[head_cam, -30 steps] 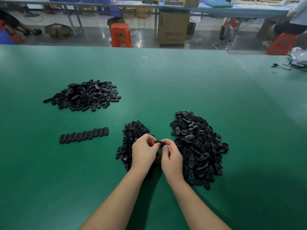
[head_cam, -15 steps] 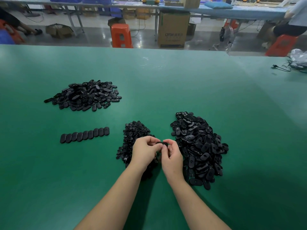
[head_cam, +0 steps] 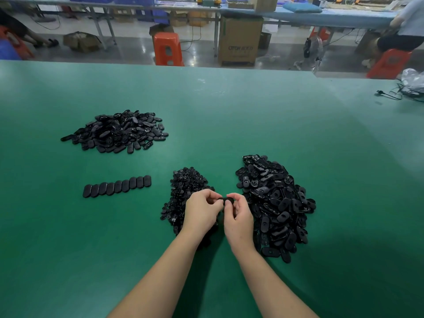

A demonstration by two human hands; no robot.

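Note:
My left hand (head_cam: 202,208) and my right hand (head_cam: 238,216) meet just above the green table (head_cam: 229,111), and together they pinch one small black oval piece (head_cam: 227,199) between their fingertips. Under my left hand lies a heap of small black parts (head_cam: 183,189). To the right of my right hand is a larger heap of black oval shells (head_cam: 277,203). A row of several finished ovals (head_cam: 117,186) lies overlapped on the left, and a third heap of black ovals (head_cam: 117,131) sits farther back left.
Black cables and a clear plastic bag (head_cam: 410,84) lie at the table's far right edge. Beyond the table stand an orange stool (head_cam: 167,49), a cardboard box (head_cam: 239,41) and a long blue bench (head_cam: 321,16), with a seated person (head_cam: 401,31) at the right.
Both hands stay together over the same spot. The fingers have shifted slightly on the black piece, which now shows a little more between the fingertips.

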